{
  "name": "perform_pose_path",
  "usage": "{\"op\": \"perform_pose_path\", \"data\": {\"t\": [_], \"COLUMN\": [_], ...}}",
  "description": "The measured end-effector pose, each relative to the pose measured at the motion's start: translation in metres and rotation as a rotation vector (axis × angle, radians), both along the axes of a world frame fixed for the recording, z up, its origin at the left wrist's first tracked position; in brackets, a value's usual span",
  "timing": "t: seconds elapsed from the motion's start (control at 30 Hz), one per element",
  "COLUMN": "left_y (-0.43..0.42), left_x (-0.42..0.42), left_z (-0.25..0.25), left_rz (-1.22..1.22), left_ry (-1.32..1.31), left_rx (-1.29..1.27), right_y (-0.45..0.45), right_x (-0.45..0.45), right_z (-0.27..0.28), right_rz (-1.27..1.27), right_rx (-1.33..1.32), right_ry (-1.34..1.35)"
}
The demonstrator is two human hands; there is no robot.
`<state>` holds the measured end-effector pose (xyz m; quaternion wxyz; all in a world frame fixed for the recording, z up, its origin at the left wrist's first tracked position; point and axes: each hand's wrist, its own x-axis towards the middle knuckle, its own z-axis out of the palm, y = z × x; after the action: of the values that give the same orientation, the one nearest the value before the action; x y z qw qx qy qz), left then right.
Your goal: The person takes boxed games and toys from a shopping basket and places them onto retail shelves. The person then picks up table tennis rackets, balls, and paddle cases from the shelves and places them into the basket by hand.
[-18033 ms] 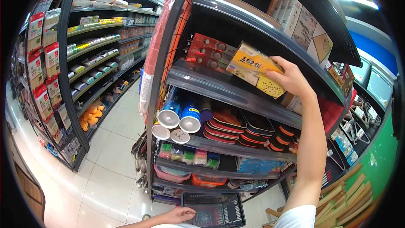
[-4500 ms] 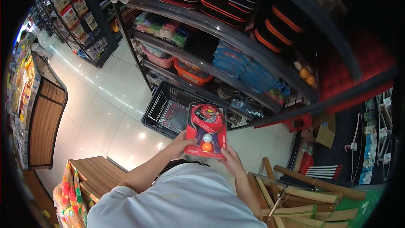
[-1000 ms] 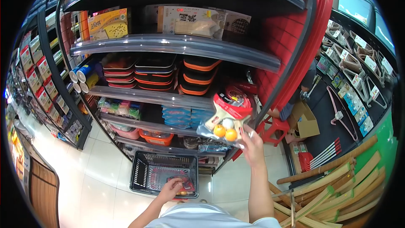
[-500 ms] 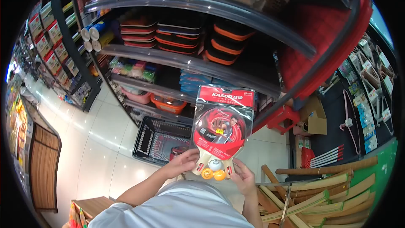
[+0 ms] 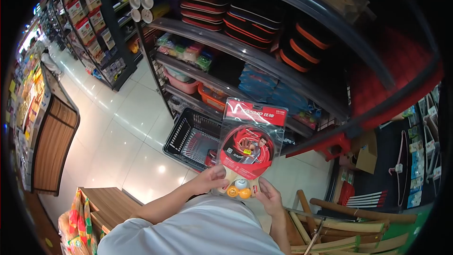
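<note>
In front of my body I hold a table tennis bat set in a clear pack with a red header and red printing. Two orange balls and a white ball show at its lower end, between the pale bat handles. My left hand grips the pack's lower left edge near one handle. On the lower right edge, my right hand holds it with thumb and fingers. Just behind the pack, a black shopping basket stands on the floor with a dark red item inside.
Ahead, a dark shelf unit carries stacked black cases with orange and red edges, blue packs and plastic tubs. Bamboo pieces lie at lower right. Hangers hang on the right. A wooden display counter stands left.
My view has turned left, so the shelves and basket sit further right in the picture. Both hands still hold the bat set, in nearly the same place before me.
</note>
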<state>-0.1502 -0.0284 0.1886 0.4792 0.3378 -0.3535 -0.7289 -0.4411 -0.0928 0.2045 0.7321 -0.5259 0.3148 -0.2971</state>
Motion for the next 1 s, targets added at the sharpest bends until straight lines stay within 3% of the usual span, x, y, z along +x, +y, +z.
{"op": "perform_pose_path", "data": {"t": [0.2, 0.3, 0.33, 0.47, 0.53, 0.6, 0.63, 0.77, 1.0], "left_y": [0.001, -0.001, -0.001, 0.001, 0.001, 0.001, 0.003, -0.006, -0.040], "left_x": [0.000, -0.001, -0.002, 0.005, 0.013, 0.022, 0.035, 0.065, 0.094], "left_z": [-0.002, -0.014, -0.022, -0.066, -0.073, -0.075, -0.116, -0.146, -0.166], "left_rz": [0.110, 0.258, 0.313, 0.353, 0.371, 0.402, 0.337, 0.431, 0.379], "left_ry": [0.044, -0.039, -0.083, 0.215, 0.217, 0.190, 0.208, 0.141, 0.058], "left_rx": [0.048, 0.198, 0.266, 0.469, 0.548, 0.596, 0.539, 0.625, 0.683], "right_y": [-0.004, -0.013, -0.013, -0.016, -0.016, -0.018, -0.017, -0.010, 0.015], "right_x": [0.012, 0.011, 0.019, 0.043, 0.050, 0.045, 0.043, 0.019, -0.034], "right_z": [-0.005, -0.025, -0.023, -0.039, -0.051, -0.071, -0.078, -0.109, -0.139], "right_rz": [0.014, 0.053, 0.022, -0.015, -0.017, 0.018, 0.015, -0.033, -0.160], "right_rx": [0.022, 0.089, 0.128, 0.260, 0.329, 0.289, 0.256, 0.223, 0.236], "right_ry": [0.032, 0.376, 0.356, 0.321, 0.317, 0.429, 0.453, 0.519, 0.623]}}
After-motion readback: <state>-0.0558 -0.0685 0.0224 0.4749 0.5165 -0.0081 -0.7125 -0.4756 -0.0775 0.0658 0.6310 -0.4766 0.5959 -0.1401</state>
